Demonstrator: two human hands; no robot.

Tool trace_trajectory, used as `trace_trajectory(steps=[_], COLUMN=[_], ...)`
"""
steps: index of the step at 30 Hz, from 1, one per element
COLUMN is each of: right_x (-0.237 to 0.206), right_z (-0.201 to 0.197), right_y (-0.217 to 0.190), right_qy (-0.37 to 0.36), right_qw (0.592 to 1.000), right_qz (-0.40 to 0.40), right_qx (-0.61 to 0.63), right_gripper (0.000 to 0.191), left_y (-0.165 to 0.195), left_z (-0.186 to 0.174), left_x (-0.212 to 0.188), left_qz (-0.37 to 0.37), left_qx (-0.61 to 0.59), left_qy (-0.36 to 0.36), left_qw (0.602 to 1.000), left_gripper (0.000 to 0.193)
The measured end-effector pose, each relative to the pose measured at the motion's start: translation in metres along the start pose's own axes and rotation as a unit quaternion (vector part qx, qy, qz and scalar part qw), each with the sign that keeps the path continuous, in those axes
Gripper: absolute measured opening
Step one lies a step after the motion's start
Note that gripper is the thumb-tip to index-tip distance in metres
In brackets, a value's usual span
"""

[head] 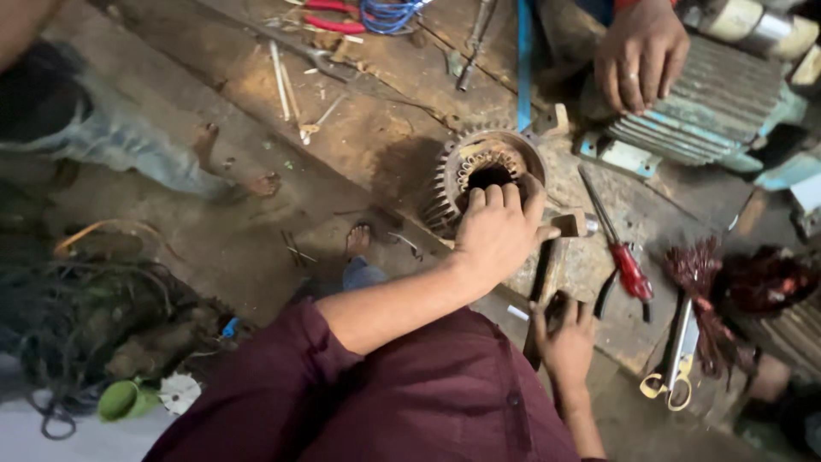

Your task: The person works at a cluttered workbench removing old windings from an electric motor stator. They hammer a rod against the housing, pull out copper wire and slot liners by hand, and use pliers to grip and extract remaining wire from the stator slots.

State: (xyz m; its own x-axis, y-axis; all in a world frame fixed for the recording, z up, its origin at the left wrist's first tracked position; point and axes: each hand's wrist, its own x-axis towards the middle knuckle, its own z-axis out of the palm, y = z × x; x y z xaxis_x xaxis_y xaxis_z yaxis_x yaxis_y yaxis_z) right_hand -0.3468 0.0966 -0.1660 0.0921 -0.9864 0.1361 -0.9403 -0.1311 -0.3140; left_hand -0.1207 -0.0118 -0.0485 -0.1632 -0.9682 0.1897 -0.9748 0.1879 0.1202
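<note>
My left hand (499, 229) rests on top of a round finned motor stator (453, 175), fingers curled over the rim of its dark bore. The stator stands on a worn wooden workbench (368, 128). My right hand (564, 338) is lower, near the bench edge, closed around the dark handle of a hammer (547, 265). The hammer's head lies just right of my left hand, by the thumb. My maroon sleeve fills the lower middle.
Another person's hand (640, 53) rests on a pale ribbed motor housing (710, 107) at top right. Red-handled pliers (630, 269), yellow-handled scissors (676, 368) and a copper wire bundle (705, 274) lie at the right. Someone's legs (128, 145) are at the left, above tangled wire (85, 325).
</note>
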Motion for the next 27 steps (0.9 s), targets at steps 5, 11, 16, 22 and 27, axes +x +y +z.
trace_trajectory(steps=[5,11,16,22,27], right_x=[-0.004,-0.001,0.002,0.002,0.007], right_z=[0.013,-0.006,-0.012,-0.009,-0.010], right_y=[0.006,0.049,0.050,0.028,0.016], right_qy=[-0.010,0.036,0.053,0.081,0.069], right_qw=[0.999,0.998,0.995,0.992,0.986], right_qz=[0.045,0.014,0.009,0.059,0.101], right_qx=[0.022,-0.052,-0.079,-0.081,-0.113], right_gripper=[0.059,0.049,0.045,0.046,0.048], left_y=[-0.038,-0.077,-0.070,-0.078,-0.094], left_z=[-0.018,-0.039,-0.044,-0.039,-0.035], left_x=[-0.020,0.000,0.015,0.008,0.016], left_qz=[0.082,0.126,0.144,0.179,0.201], left_qx=[-0.047,-0.181,-0.090,-0.111,-0.200], left_qy=[0.004,0.009,-0.068,-0.009,-0.022], left_qw=[0.995,0.975,0.983,0.977,0.959], left_gripper=[0.062,0.010,0.005,0.009,0.010])
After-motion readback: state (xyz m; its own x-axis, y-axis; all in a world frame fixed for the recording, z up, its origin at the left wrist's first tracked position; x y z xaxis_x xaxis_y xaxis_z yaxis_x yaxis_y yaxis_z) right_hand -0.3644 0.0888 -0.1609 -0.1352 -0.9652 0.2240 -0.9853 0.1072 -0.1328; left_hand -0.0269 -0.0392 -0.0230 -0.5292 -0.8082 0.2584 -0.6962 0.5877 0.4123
